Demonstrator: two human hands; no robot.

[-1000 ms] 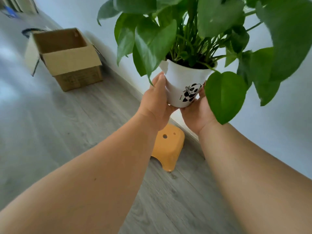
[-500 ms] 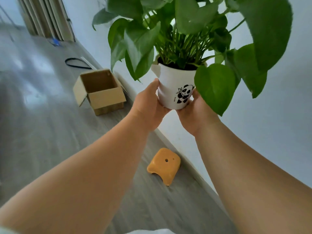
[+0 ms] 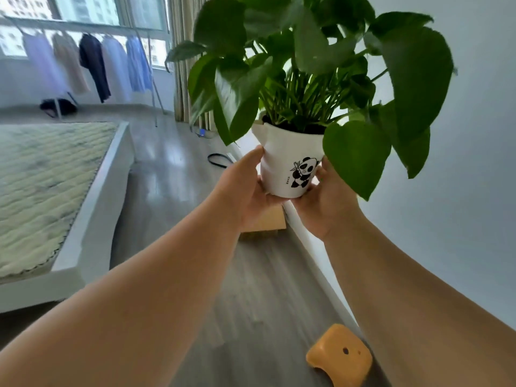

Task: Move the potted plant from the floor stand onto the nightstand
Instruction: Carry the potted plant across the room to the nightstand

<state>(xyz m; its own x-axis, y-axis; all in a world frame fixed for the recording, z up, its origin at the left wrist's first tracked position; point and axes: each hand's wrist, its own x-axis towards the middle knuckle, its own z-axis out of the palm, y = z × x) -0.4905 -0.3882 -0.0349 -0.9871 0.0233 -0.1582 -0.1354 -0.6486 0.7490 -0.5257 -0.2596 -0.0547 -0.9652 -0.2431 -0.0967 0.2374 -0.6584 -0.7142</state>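
I hold the potted plant (image 3: 287,160) up in the air in front of me: a white pot with a black panda drawing and big green leaves. My left hand (image 3: 245,188) grips the pot's left side and base. My right hand (image 3: 326,199) cups its right side from below. The small orange floor stand (image 3: 339,356) lies on the floor far below, beside the wall, with nothing on it. No nightstand is in view.
A bed with a pale quilted mattress (image 3: 42,185) fills the left. A cardboard box (image 3: 265,222) sits by the wall behind my hands. A clothes rack (image 3: 92,62) stands before the window, and a black cable (image 3: 219,159) lies on the grey wooden floor (image 3: 251,289).
My view has swung up and to the left with the plant held high: the bed, window and clothes rack have come into sight. The orange stand has dropped lower in the frame.
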